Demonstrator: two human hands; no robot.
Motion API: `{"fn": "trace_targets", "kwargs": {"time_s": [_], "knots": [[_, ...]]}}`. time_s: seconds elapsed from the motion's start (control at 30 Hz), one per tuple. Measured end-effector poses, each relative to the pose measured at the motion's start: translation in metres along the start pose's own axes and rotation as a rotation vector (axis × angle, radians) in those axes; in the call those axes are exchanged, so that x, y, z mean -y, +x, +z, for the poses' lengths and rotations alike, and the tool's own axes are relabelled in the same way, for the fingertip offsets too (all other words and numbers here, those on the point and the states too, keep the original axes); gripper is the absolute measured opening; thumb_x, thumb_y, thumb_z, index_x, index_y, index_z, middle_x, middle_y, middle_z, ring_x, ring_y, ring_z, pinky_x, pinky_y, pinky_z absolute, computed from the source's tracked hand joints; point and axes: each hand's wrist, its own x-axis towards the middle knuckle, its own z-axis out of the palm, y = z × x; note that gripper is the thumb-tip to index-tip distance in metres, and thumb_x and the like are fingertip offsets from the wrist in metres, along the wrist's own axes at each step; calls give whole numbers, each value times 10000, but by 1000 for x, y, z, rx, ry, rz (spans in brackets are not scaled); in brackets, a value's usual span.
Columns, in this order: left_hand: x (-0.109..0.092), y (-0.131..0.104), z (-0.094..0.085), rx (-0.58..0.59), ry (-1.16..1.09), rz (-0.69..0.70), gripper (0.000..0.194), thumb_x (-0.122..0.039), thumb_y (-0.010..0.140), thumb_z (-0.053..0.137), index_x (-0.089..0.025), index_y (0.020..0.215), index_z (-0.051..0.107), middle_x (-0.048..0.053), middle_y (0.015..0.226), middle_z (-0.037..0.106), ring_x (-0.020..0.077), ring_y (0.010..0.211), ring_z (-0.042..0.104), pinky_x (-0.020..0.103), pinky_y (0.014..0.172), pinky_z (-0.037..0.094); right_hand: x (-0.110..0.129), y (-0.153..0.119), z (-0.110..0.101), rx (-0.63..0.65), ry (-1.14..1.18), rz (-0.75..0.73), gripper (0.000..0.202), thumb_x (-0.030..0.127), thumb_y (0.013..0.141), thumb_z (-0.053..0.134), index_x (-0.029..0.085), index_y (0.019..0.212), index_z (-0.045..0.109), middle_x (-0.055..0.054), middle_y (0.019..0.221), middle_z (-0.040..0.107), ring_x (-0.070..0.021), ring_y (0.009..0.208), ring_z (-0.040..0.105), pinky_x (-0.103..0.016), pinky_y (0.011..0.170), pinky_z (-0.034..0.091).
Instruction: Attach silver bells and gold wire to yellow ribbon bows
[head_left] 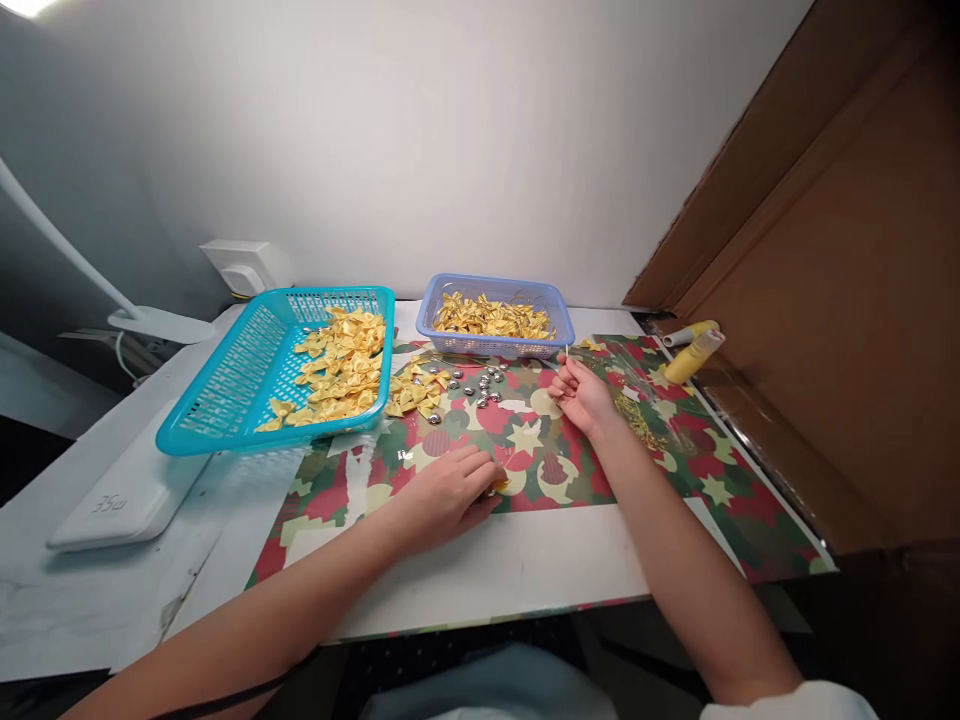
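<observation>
My left hand point(459, 492) rests low over the patterned sheet point(525, 437), its fingers closed round a small yellow bow point(501, 485) that shows only in part. To the right and farther back, my right hand point(576, 392) is raised with fingertips pinched together; a thin pale tip point(567, 351) stands up from them, too small to make out. Silver beads point(484, 385) lie scattered between the hands and the baskets. Loose yellow bows point(412, 390) are heaped left of the beads.
A turquoise basket point(262, 350) of yellow bows stands left, a blue basket point(495, 345) of bows at the back. Gold ties point(637, 420) and yellow bottles point(694, 357) are right, beside a cardboard wall point(840, 300). A white power bank point(127, 500) lies left.
</observation>
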Motion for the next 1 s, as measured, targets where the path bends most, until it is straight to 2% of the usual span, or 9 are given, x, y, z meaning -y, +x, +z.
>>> {"fn": "trace_targets", "kwargs": {"time_s": [0.1, 0.27, 0.43, 0.57, 0.67, 0.77, 0.87, 0.93, 1.0], "knots": [[2, 0, 0, 9, -19, 8, 133, -206, 940, 453, -185, 889, 575, 49, 803, 616, 172, 743, 538, 274, 640, 425, -2, 3, -1, -7, -14, -15, 238, 162, 971, 399, 187, 767, 519, 96, 464, 268, -55, 390, 212, -141, 416, 295], [3, 1, 0, 74, -33, 41, 227, -241, 970, 423, -180, 855, 608, 50, 796, 624, 160, 753, 554, 264, 633, 428, -7, 9, -1, -22, -64, -34, 198, 228, 916, 538, 200, 729, 480, 104, 466, 254, -56, 383, 210, -141, 377, 245], [1, 1, 0, 103, -9, 55, 217, -261, 966, 444, -173, 875, 621, 53, 817, 632, 164, 752, 554, 272, 635, 431, -12, 11, 3, -11, -111, -43, 197, 248, 900, 558, 207, 722, 483, 112, 452, 255, -58, 373, 201, -143, 369, 238], [-4, 1, -3, 93, -46, 63, 179, -295, 943, 491, -186, 955, 632, 60, 863, 637, 170, 775, 559, 283, 672, 450, -16, 9, 4, 16, -163, -5, 159, 233, 880, 579, 201, 734, 524, 84, 472, 444, -58, 402, 380, -149, 434, 376], [-5, 2, -6, 57, -57, 27, 208, -323, 920, 516, -187, 1038, 619, 74, 919, 639, 181, 796, 569, 293, 672, 459, -17, 10, 3, 12, -199, 31, 116, 211, 880, 571, 188, 766, 566, 27, 595, 621, -78, 514, 558, -191, 548, 490], [3, 1, -12, -63, -7, -81, 188, -310, 916, 504, -180, 994, 615, 71, 909, 641, 189, 812, 584, 308, 703, 471, -17, 11, 2, -4, -216, 43, 98, 188, 872, 583, 175, 776, 592, -8, 688, 681, -87, 576, 621, -216, 621, 524], [21, -1, -21, -201, 141, -333, 146, -260, 904, 485, -178, 903, 606, 72, 911, 628, 210, 855, 602, 328, 740, 485, -17, 12, 2, -20, -224, 42, 124, 154, 881, 560, 169, 766, 603, -10, 689, 685, -84, 577, 629, -209, 617, 527], [31, -3, -28, -198, 234, -491, 139, -261, 873, 513, -170, 931, 602, 84, 966, 612, 225, 844, 613, 333, 701, 491, -17, 12, 2, -26, -231, 45, 141, 130, 880, 550, 167, 755, 605, -6, 659, 678, -83, 561, 623, -205, 595, 526], [38, -4, -32, -167, 262, -567, 182, -268, 851, 529, -161, 982, 597, 94, 1020, 601, 230, 833, 620, 338, 684, 496, -17, 11, 2, -26, -240, 53, 144, 112, 868, 559, 163, 742, 607, -9, 629, 670, -86, 534, 611, -207, 572, 526]]}}
